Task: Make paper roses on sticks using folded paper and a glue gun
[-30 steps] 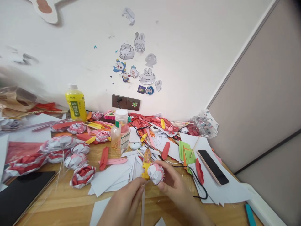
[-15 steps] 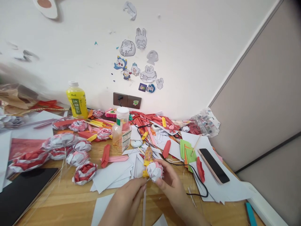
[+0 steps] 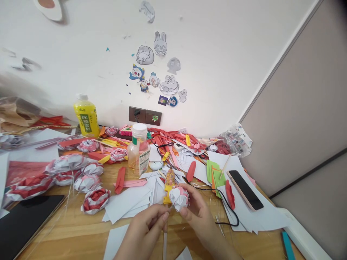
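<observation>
Head view — right hand cups white-and-pink folded-paper rose; left hand pinches its thin stem — fingers spread more than before.

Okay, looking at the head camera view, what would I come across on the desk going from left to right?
Black slab, yellow bottle, jar, held paper flower, green papers, phone, teal strip.
</observation>
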A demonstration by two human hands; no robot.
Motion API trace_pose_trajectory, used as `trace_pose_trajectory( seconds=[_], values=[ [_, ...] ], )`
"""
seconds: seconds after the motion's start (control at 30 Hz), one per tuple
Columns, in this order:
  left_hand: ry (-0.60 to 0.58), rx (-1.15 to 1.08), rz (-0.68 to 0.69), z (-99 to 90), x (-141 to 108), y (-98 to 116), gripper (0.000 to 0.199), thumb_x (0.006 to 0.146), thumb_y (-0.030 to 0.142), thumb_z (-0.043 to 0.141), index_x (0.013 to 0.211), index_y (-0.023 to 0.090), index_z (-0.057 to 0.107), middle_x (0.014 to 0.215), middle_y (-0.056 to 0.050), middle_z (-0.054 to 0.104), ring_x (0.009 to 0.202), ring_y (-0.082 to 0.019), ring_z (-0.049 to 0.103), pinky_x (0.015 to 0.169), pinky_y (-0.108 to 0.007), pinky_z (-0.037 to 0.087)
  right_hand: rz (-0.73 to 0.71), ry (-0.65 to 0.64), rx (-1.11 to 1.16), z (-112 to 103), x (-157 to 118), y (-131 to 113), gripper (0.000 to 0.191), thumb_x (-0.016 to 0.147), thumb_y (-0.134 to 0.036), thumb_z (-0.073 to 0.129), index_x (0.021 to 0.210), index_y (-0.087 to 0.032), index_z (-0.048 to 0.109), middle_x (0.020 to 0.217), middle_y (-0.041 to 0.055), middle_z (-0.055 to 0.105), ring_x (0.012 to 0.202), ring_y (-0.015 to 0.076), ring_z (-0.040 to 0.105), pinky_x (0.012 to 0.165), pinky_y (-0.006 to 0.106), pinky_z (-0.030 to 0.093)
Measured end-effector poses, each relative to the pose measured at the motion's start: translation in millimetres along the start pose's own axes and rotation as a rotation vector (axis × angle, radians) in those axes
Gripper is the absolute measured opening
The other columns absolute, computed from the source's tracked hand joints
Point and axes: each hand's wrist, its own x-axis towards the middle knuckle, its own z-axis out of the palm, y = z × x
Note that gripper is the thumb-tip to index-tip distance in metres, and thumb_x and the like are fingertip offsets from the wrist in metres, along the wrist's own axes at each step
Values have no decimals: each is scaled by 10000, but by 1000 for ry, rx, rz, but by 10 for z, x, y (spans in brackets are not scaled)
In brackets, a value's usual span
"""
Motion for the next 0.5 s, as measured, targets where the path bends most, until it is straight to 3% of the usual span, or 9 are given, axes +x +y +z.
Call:
trace_pose_trajectory(
  seconds=[0.5],
  values=[
    [-24, 33, 75, -7, -41, 9, 271, 841, 364, 452, 707, 200, 622, 602, 7, 565, 588, -144, 520, 555, -220, 410, 29, -33, 21, -6, 26, -115, 448, 759, -443, 716, 1160, -284, 595, 1127, 51, 630, 1040, 221, 581, 895, 338, 466]
  ],
)
